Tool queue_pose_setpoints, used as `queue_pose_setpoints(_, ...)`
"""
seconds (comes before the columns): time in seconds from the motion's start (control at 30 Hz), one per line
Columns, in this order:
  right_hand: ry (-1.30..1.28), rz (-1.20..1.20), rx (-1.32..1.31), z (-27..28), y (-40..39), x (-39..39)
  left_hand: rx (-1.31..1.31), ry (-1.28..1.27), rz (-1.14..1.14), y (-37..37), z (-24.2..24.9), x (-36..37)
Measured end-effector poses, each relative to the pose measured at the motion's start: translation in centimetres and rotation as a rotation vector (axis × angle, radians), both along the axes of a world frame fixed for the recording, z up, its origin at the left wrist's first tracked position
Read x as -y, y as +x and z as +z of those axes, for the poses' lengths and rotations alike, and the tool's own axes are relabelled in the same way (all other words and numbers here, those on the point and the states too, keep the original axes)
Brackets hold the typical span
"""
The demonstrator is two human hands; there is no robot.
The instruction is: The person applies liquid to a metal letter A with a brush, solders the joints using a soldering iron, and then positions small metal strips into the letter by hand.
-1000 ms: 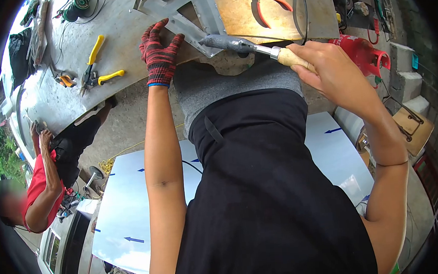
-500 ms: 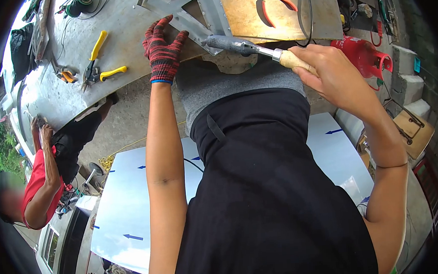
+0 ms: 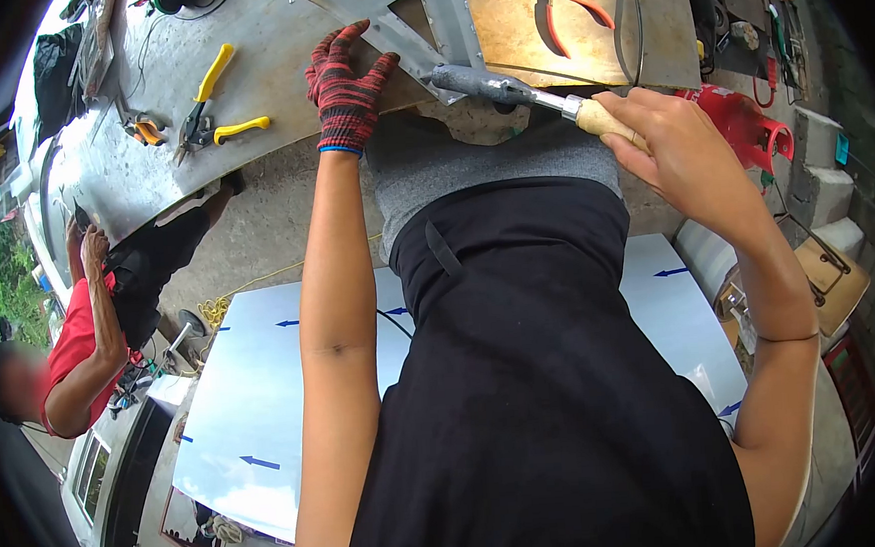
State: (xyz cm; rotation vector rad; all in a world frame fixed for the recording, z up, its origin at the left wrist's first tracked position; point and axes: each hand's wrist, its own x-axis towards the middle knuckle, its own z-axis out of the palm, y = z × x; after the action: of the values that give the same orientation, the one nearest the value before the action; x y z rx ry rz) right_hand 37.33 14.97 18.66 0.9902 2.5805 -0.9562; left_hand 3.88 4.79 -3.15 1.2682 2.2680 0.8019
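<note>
My right hand (image 3: 675, 144) is bare and closed around the pale wooden handle of a tool (image 3: 481, 83). Past the handle, the tool has a silver ferrule, a metal shaft and a dark grey, roughly cylindrical head. That head overlaps the lower corner of a grey sheet-metal piece (image 3: 366, 7) with a triangular cutout. On the left, my left hand (image 3: 351, 83) wears a red and black striped knit glove. Its fingers are spread, with the fingertips at the near edge of the sheet-metal piece.
Yellow-handled snips (image 3: 203, 117) and an orange clamp (image 3: 143, 129) lie left on the metal table (image 3: 273, 43). Red-handled pliers (image 3: 567, 10) rest on a tan board (image 3: 503, 29). A red gas cylinder (image 3: 734, 125) stands right. A person in red (image 3: 81, 335) works at the far left.
The view has shifted a little, so the table and its tools sit slightly further right and lower. Both hands keep nearly the same pose, the right still gripping the wooden-handled tool.
</note>
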Motion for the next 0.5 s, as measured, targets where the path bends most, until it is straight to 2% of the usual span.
queue_pose_setpoints(0.5, 0.024, 0.032, -0.059, -0.8, 0.3, -1.1, 0.016, 0.023, -0.007, -0.2, -0.4, 0.1)
